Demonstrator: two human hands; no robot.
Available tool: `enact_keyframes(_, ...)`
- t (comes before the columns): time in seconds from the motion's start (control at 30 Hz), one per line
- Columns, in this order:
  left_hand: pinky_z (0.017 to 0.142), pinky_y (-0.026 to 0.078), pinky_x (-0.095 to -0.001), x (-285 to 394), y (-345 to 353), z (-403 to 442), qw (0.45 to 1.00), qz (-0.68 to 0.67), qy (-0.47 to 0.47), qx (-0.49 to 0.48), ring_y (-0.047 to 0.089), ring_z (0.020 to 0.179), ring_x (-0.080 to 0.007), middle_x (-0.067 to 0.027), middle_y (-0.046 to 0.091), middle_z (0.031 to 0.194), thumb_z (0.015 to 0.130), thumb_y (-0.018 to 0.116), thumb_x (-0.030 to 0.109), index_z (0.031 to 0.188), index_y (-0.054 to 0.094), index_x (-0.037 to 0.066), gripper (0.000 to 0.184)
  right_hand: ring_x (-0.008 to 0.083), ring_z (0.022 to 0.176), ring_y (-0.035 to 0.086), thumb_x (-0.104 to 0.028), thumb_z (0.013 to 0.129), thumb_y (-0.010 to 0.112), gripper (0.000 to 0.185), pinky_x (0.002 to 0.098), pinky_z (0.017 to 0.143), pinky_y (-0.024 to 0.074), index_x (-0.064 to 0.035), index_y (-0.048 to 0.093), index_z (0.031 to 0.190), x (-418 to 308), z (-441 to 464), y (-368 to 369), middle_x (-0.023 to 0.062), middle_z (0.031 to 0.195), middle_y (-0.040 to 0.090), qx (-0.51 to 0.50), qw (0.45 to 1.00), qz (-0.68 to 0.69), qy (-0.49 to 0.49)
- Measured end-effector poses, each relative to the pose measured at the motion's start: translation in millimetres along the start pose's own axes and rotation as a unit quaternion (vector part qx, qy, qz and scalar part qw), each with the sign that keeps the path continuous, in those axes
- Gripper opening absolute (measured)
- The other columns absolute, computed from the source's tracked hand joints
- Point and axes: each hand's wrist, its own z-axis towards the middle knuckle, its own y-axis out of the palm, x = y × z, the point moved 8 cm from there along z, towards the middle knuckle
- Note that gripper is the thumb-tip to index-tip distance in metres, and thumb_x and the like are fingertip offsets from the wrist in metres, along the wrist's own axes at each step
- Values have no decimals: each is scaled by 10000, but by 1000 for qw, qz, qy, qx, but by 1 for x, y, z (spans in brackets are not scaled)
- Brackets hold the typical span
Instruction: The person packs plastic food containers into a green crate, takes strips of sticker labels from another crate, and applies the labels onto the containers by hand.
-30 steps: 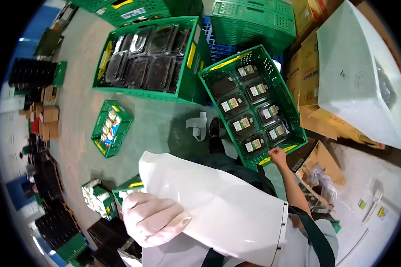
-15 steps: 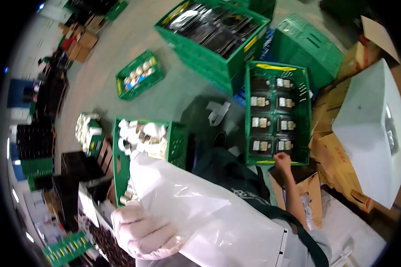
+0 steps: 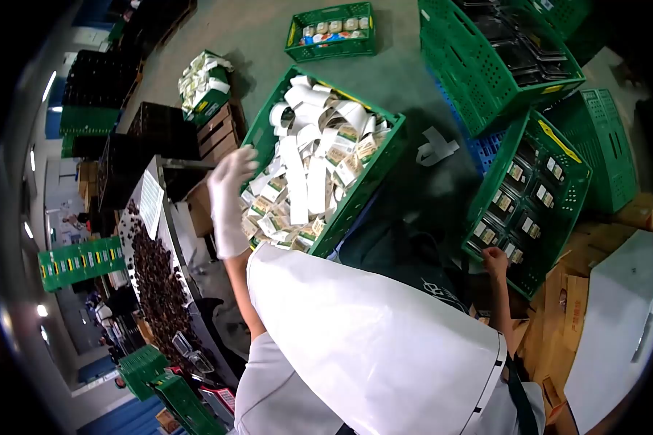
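Observation:
My left hand, in a white glove, is raised at the left side of a green crate. Its fingers are loosely bent and nothing shows in them. That crate is heaped with labels and curled white strips. My bare right hand has its fingers closed on the near rim of another green crate, beside labelled dark packs in two rows. A glossy white sheet covers the lower middle of the view, touched by neither hand.
A small green crate with round items stands on the floor. At the upper right is a green crate of clear-lidded packs. Paper strips lie on the floor. Left is a table with dark pieces. Cardboard boxes stand lower right.
The view has swung left, bringing the label crate and table into sight. My left hand has let go of the white sheet and moved up and away. My right hand stays at its crate's rim.

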Motion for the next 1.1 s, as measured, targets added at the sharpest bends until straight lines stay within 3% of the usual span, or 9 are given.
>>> enact_keyframes(0.1, 739, 454, -250, -105, 27, 16, 989, 38, -124, -67, 597, 828, -142, -87, 638, 950, 825, 596, 287, 1069, 603, -6, 381, 110, 463, 502, -200, 792, 627, 168, 256, 429, 410, -36, 607, 822, -4, -2, 12, 31, 607, 558, -1, 997, -68, -41)
enact_keyframes(0.23, 812, 451, -302, -203, 96, 18, 972, 90, -93, -198, 597, 909, -220, -149, 616, 1048, 751, 672, 317, 1099, 573, -26, 499, 138, 497, 554, -219, 763, 627, 206, 287, 493, 450, -27, 636, 835, -16, -33, 34, 81, 672, 613, 0, 992, -124, -29)
enact_keyframes(0.37, 844, 446, -337, -201, 146, 7, 953, 202, 19, -225, 584, 961, -278, -190, 584, 1075, 684, 704, 319, 1162, 538, 30, 583, 184, 545, 585, -219, 756, 624, 230, 301, 540, 468, 5, 627, 812, -6, -50, 51, 119, 688, 626, -18, 982, -185, -18)
enact_keyframes(0.5, 855, 442, -322, -223, 156, -3, 938, 143, -96, -300, 574, 992, -260, -175, 559, 1134, 725, 686, 320, 1225, 484, 49, 604, 249, 644, 608, -212, 750, 578, 237, 337, 635, 472, 17, 622, 794, -26, -77, 65, 147, 685, 621, -8, 977, -210, -31)
enact_keyframes(0.57, 881, 421, -318, -240, 132, 6, 978, 68, -38, -191, 543, 1029, -264, -187, 561, 1129, 788, 640, 288, 1193, 503, 10, 510, 260, 676, 609, -227, 741, 568, 253, 346, 653, 464, 15, 620, 793, -31, -82, 71, 163, 686, 616, -24, 973, -228, -30)
enact_keyframes(0.7, 856, 444, -372, -280, 28, 25, 894, 440, -62, 48, 555, 990, -304, -164, 581, 1069, 740, 610, 316, 1156, 514, 41, 508, 256, 642, 593, -213, 727, 566, 242, 348, 619, 455, 21, 611, 768, -45, -88, 87, 167, 668, 602, -50, 967, -249, -24)
enact_keyframes(0.77, 828, 465, -374, -318, 14, 21, 867, 418, -260, -75, 574, 977, -288, -163, 587, 1058, 704, 617, 472, 1121, 536, 71, 584, 239, 600, 570, -164, 720, 548, 195, 352, 573, 445, 21, 606, 744, -49, -85, 88, 155, 649, 589, -42, 964, -259, -43)
enact_keyframes(0.87, 799, 476, -366, -364, 36, 9, 830, 466, -204, -228, 588, 952, -277, -147, 599, 1038, 693, 629, 494, 1068, 570, 88, 556, 215, 581, 559, -140, 715, 538, 171, 350, 534, 435, 13, 607, 748, -16, -53, 84, 145, 645, 576, -49, 959, -279, -11)
enact_keyframes(1.1, 757, 490, -361, -335, 47, -1, 920, 303, -203, -142, 617, 879, -285, -150, 638, 965, 689, 634, 322, 1043, 616, 88, 425, 196, 575, 556, -149, 727, 576, 168, 339, 520, 436, 6, 608, 783, -34, -39, 92, 114, 656, 583, -55, 967, -247, 14)
